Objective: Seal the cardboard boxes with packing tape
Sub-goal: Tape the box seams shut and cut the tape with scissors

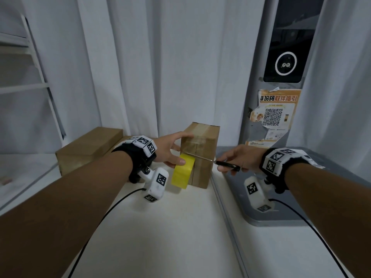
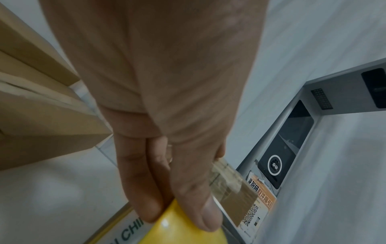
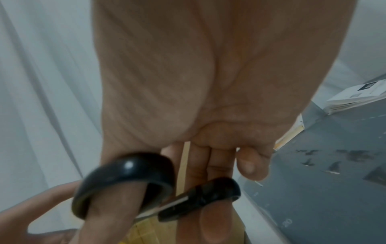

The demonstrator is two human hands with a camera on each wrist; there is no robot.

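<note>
The upright cardboard box [image 1: 198, 155], brown and carrying clear tape over its top and front seam, is standing at the centre of the white surface [image 1: 180, 227]. The left hand [image 1: 170, 151] is gripping the yellow tape roll [image 1: 183, 171] at the box's 9 o'clock; the right hand [image 1: 239, 159], at 3 o'clock, is grasping scissors [image 1: 212, 160]. If the strip goes slack, the blades could be folding rather than cutting it, or nicking the thumb.
</note>
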